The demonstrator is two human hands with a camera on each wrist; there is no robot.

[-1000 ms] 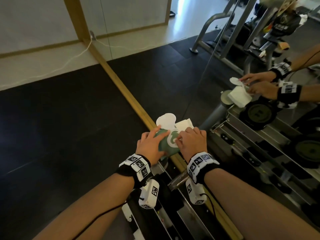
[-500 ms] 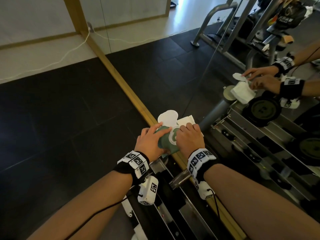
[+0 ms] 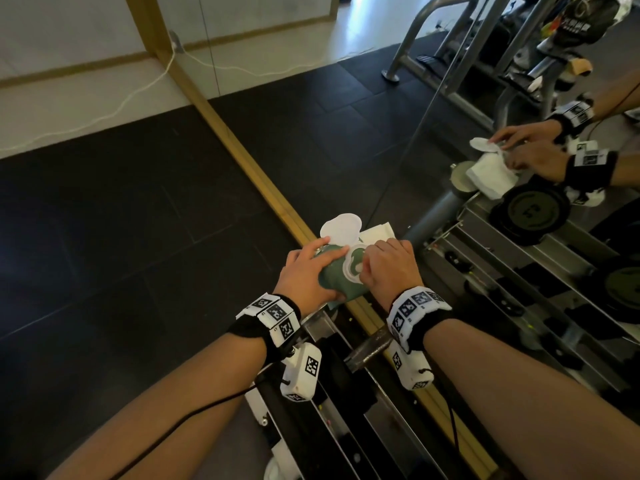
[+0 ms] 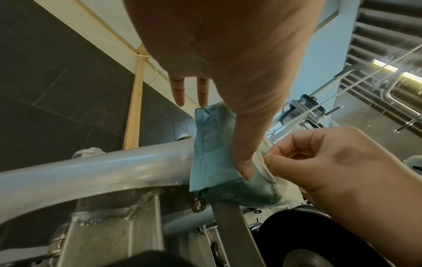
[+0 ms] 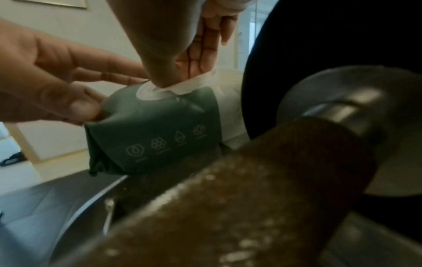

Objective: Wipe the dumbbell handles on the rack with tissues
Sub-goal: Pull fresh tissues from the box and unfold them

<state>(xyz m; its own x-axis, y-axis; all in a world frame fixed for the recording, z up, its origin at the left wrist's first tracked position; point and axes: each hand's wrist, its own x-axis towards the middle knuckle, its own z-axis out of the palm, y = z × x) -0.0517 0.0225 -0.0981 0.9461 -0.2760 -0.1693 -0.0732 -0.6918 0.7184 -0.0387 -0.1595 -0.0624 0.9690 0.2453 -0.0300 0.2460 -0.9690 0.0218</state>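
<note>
Rack (image 3: 349, 403): a steel dumbbell rack set against a mirrored wall, which doubles the scene on the right. Its grey end tube (image 4: 95, 171) crosses under the pack in the left-wrist view.

Dumbbell handle (image 5: 228, 207): rough and rusty-looking, lying close under the right wrist, between black weight heads. No tissue touches it; wiping has not begun.

Tissue pack (image 3: 337, 277): a soft green pack perched on the far end of the rack, at the foot of the mirror. Its white flap (image 3: 341, 225) stands open above the dispensing slot.

Left hand (image 3: 306, 275): thumb and fingers clamped on the pack's left end, holding it down.

Right hand (image 3: 389, 268): curled, thumb and fingertip pinching at the white rim of the slot; whether a sheet is caught between them I cannot tell.

Change: compared with half a second ago, both hands sit almost exactly where they were and the flap was already up. No sheet has come free.

Meaning: judged from this, the task is at its first step, drawing out a tissue, with every handle left to wipe.
</note>
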